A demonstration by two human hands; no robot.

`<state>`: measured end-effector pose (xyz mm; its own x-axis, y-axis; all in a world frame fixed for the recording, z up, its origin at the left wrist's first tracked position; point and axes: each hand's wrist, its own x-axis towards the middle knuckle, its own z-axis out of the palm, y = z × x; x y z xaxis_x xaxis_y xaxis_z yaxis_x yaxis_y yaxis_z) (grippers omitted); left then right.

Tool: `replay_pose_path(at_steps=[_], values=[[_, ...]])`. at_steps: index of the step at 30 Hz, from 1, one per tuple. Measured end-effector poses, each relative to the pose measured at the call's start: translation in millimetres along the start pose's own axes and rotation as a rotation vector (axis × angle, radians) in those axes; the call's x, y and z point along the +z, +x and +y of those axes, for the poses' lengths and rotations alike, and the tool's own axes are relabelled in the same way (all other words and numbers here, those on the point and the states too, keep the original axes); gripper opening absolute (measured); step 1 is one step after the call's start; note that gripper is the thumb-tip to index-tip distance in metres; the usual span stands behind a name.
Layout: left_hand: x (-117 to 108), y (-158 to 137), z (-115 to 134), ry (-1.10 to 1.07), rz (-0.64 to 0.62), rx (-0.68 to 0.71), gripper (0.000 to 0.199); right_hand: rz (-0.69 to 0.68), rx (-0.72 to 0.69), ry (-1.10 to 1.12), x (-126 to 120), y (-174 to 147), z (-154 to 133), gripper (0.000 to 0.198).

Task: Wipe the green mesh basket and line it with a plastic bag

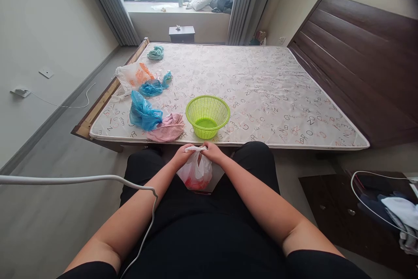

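Between my knees hangs a white plastic bag (197, 170) with red showing low on it. My left hand (183, 156) grips one side of its gathered top, and my right hand (212, 152) grips the other side. What the bag holds, if anything, I cannot make out. Just beyond my hands, a green plastic basket (207, 115) stands upright near the mattress edge. To its left lies a crumpled pink cloth (168, 128), touching a blue plastic bag (143, 112).
Farther left on the mattress (261, 96) are another blue bag (152, 88), a white-and-orange plastic bag (135, 74) and a teal cloth (156, 53). A white cable (81, 179) crosses over my left forearm. A dark nightstand (329, 196) stands at the right.
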<state>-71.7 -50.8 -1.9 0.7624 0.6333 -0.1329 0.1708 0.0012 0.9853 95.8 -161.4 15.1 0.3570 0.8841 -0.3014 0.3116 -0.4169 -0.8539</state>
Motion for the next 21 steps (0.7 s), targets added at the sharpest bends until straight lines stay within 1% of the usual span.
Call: replay_pose_path(at_steps=[4,9,13,15,18,19,21], values=[[-1,1,0,0.017,0.017,0.007,0.034,-0.056,0.016,0.111,-3,-2,-2,0.018],[-1,0,0,0.053,0.045,0.028,0.038,-0.213,-0.043,0.288,-11,-5,-4,0.027],[-6,-1,2,0.102,0.054,0.077,0.037,-0.305,-0.032,0.402,-16,-7,-5,0.037],[-15,1,4,0.127,0.044,0.083,0.035,-0.289,-0.043,0.397,-18,-7,-5,0.04],[-38,5,8,0.153,0.033,0.055,0.03,-0.179,-0.088,0.267,-19,-5,-1,0.04],[-46,7,9,0.141,0.053,0.027,0.027,-0.138,-0.102,0.212,-19,-4,0,0.038],[-63,9,11,0.047,0.155,-0.064,0.021,-0.064,-0.13,0.124,-20,-2,1,0.033]])
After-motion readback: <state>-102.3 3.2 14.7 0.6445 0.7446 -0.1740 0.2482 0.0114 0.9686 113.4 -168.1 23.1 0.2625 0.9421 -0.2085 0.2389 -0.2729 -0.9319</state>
